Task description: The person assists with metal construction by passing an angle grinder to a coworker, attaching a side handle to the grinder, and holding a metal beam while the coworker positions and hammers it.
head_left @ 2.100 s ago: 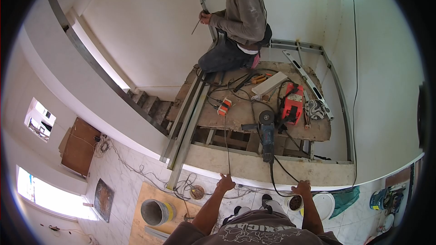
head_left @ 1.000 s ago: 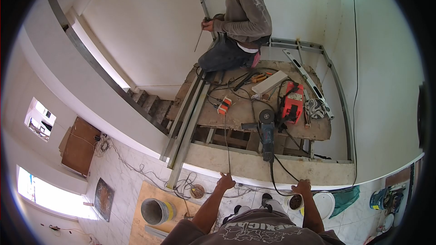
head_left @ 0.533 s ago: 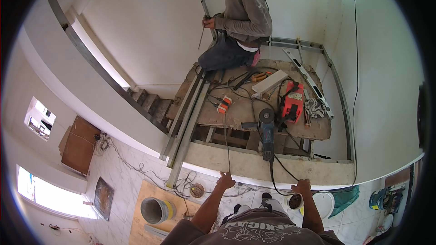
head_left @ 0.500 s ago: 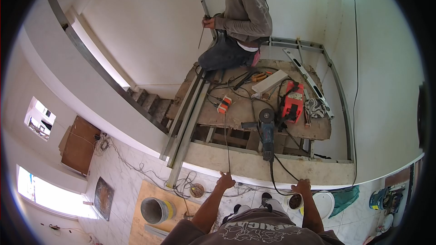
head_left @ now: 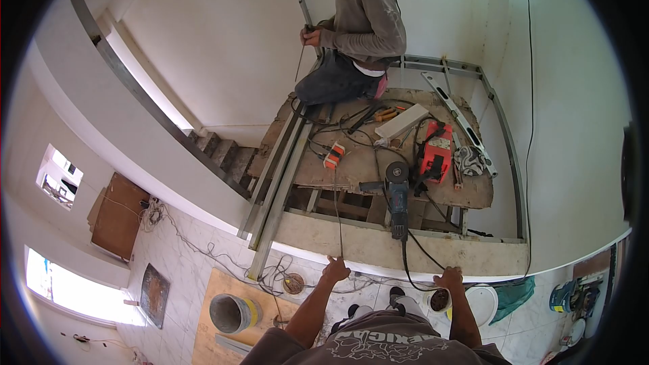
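Observation:
My left hand [head_left: 336,269] rests on the front edge of the pale ledge [head_left: 351,233], where a thin extension cord [head_left: 339,220] comes down to it. Farther right, my right hand [head_left: 448,277] leans on the same edge, close to a black power cable [head_left: 420,249]. Both hands look open and hold nothing that I can make out; some fingers are hard to see. Between and beyond them an angle grinder [head_left: 399,203] lies with its disc pointing away. An orange and white power strip [head_left: 334,155] lies on the worn board [head_left: 358,174].
A co-worker [head_left: 365,27] kneels on the board, holding a thin rod [head_left: 299,61]. Metal tubes [head_left: 278,192] overhang the ledge at left. A red machine [head_left: 436,152], a spirit level [head_left: 460,122] and a white box [head_left: 402,122] lie on the board. A bucket [head_left: 230,313] stands below.
The co-worker's hands have shifted slightly on the rod. My two hands and the tools have not visibly moved.

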`<move>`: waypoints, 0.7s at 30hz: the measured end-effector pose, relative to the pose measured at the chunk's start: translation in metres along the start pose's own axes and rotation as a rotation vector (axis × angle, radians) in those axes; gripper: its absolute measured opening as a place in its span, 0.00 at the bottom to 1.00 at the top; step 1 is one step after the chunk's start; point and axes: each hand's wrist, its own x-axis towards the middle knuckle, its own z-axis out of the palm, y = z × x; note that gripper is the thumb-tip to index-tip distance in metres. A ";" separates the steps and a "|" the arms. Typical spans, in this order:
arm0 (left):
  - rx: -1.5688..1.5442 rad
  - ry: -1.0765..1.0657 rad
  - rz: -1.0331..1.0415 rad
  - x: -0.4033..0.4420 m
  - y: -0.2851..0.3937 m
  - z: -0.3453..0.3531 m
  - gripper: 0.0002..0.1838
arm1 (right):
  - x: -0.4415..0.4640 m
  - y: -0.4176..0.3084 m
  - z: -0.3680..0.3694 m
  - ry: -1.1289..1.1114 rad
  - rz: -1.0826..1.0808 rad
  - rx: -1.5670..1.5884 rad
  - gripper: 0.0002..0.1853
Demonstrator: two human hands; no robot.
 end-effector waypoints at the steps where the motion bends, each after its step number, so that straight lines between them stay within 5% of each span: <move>1: 0.000 -0.002 -0.003 0.000 0.000 0.000 0.42 | 0.000 0.000 0.000 -0.002 -0.002 -0.002 0.45; 21: -0.004 0.184 0.071 0.008 -0.011 0.017 0.33 | 0.004 0.001 0.004 -0.018 0.016 -0.029 0.45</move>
